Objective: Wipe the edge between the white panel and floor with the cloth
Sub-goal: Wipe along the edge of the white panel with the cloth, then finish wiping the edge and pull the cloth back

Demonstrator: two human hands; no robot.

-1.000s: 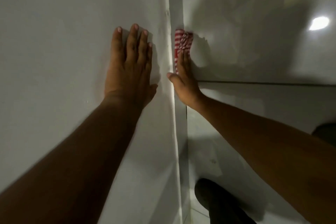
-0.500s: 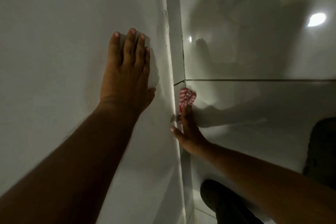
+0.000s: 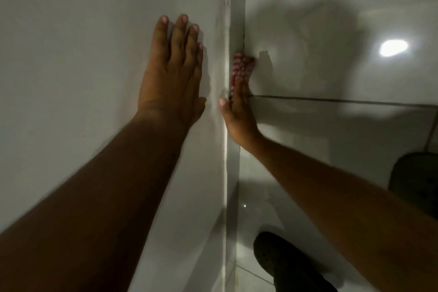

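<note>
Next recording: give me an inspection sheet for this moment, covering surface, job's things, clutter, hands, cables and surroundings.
Surface: glossy tiled floor with a dark grout line, a bright lamp reflection and shadows.
Job's things: white panel meeting the floor along a narrow edge; red-and-white striped cloth pressed into that edge.
Clutter: nothing seen.
Hands: left hand flat and open on the panel, holding nothing; right hand pressing the cloth against the edge with straight fingers.
Cables: nothing seen.
Surroundings: dim light; dark shapes at the bottom and right margin, possibly footwear, too dark to tell.
</note>
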